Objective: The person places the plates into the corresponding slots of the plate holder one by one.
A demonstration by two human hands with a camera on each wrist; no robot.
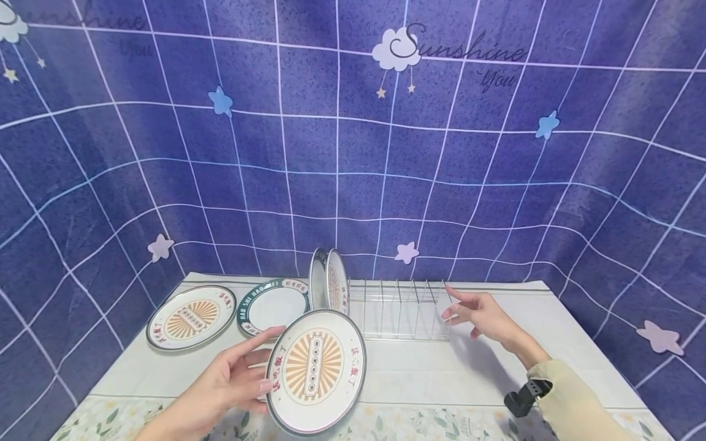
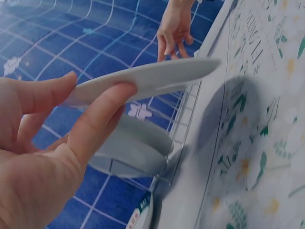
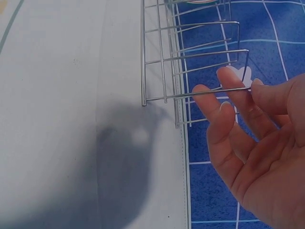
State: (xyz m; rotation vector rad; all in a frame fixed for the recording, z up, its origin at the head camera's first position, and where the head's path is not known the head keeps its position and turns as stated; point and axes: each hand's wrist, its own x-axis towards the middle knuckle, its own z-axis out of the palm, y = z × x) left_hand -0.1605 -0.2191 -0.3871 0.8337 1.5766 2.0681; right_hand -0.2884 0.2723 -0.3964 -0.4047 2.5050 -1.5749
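Observation:
My left hand (image 1: 234, 376) pinches a round white plate (image 1: 315, 373) at its left edge, thumb on the face and fingers behind. An orange sunburst and red characters decorate this plate, which is tilted up in front of the rack. In the left wrist view the plate (image 2: 152, 78) appears nearly edge-on, raised above the table. A wire dish rack (image 1: 397, 339) stands at the back, two plates (image 1: 337, 285) upright in its left end. At the rack's right end, my right hand (image 1: 488, 315) pinches an end wire (image 3: 214, 91) between thumb and fingers.
On the left of the white table (image 1: 496, 383) lie a sunburst plate (image 1: 190, 318) and a green-rimmed plate (image 1: 276, 309). A floral cloth strip (image 1: 430, 422) runs along the front. Behind and at both sides hangs a blue checked curtain (image 1: 309, 147).

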